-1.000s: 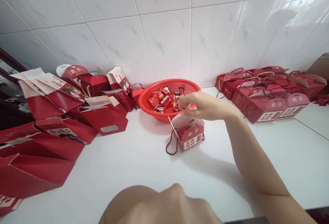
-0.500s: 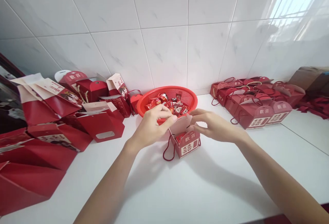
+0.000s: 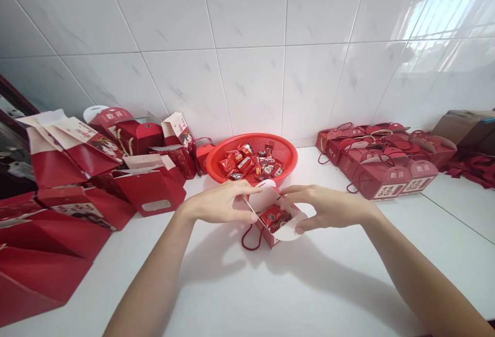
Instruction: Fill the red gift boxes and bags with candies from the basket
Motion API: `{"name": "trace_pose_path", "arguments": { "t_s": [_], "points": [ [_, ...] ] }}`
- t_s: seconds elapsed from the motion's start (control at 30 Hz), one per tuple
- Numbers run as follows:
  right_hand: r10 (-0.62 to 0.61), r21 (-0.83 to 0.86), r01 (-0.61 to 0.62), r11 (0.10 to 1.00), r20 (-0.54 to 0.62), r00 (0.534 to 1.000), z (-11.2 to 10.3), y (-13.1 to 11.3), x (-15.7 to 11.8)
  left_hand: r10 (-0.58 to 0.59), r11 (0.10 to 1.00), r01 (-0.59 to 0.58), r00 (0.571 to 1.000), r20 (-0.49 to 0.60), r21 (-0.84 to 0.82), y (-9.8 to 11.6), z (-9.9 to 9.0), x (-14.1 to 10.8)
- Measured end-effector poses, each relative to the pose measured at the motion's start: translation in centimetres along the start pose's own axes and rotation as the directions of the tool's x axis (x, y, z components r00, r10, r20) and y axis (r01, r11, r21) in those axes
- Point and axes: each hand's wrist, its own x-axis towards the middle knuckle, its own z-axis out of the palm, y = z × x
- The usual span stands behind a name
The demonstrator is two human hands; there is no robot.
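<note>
A small red gift box (image 3: 273,240) stands on the white table, its top flaps spread apart. Red-wrapped candies (image 3: 273,217) show inside it, and a dark red cord handle hangs at its left side. My left hand (image 3: 226,202) has its thumb and fingers around the box's left edge. On the right, my right hand (image 3: 328,207) holds the white-lined front flap (image 3: 291,228) between thumb and fingers. Just behind the box sits a red plastic basket (image 3: 288,154) with several wrapped candies.
Several red boxes and bags (image 3: 154,187) crowd the left side. Closed red boxes (image 3: 386,172) stand in a group at the right, with a brown box (image 3: 462,128) beyond them. A tiled wall (image 3: 247,84) rises behind the table.
The front flap has swung down and outward, so the candies inside the box show more. Both hands have moved slightly lower and apart. The view has shifted a little.
</note>
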Motion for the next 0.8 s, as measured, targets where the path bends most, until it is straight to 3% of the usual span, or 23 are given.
{"name": "trace_pose_path", "arguments": {
  "t_s": [0.1, 0.27, 0.4, 0.67, 0.8],
  "points": [
    [-0.019, 0.018, 0.018, 1.000, 0.046, 0.999, 0.0, -0.1, 0.2, 0.014, 1.000, -0.014, 1.000, -0.012, -0.007, 0.0, 0.0, -0.1],
    [0.032, 0.001, -0.033, 0.999, 0.096, 0.995, -0.2, -0.2, 0.8, -0.040, 0.992, 0.056, 0.990, -0.138, 0.114, 1.2, 2.4, 0.8],
    [0.074, -0.053, -0.070, 0.996, 0.073, 0.995, -0.3, -0.1, 0.9, -0.078, 0.975, 0.119, 0.974, -0.212, 0.188, 2.1, 3.6, 1.2],
    [0.019, -0.021, -0.018, 1.000, 0.056, 0.998, 0.0, 0.3, 1.2, -0.083, 0.949, 0.128, 0.983, -0.163, 0.288, 2.3, 3.9, 1.6],
    [-0.036, 0.025, 0.035, 0.999, 0.058, 0.998, 0.1, 0.9, 1.5, -0.074, 0.966, 0.109, 0.985, -0.153, 0.234, 2.2, 4.1, 1.5]
  ]
}}
